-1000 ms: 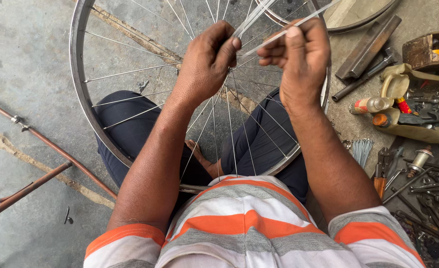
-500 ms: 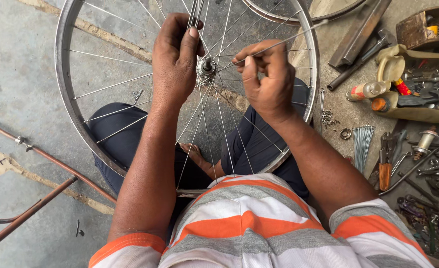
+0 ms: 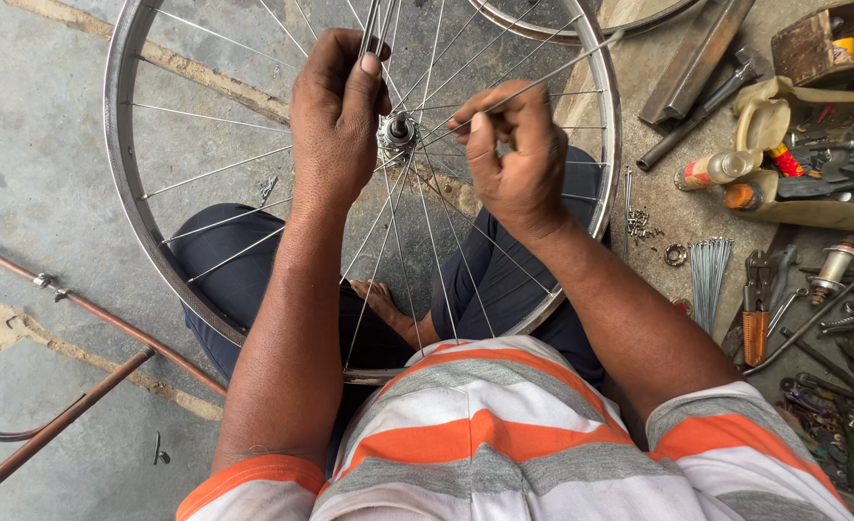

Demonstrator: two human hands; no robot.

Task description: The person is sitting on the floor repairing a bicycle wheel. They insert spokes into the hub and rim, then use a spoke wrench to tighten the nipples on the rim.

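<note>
two hands, one wheel, one hub

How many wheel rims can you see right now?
2: one rim rests over the person's lap, with the left hand and right hand on its spokes; a second rim lies partly out of view at the top edge.

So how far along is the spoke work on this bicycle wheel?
Partly done. Many spokes already run from the hub to the rim, though the gaps between them are uneven. In hand: the left hand grips a bunch of loose spokes above the hub, and the right hand pinches one spoke beside it. Left: a bundle of unused spokes lies on the floor.
</note>
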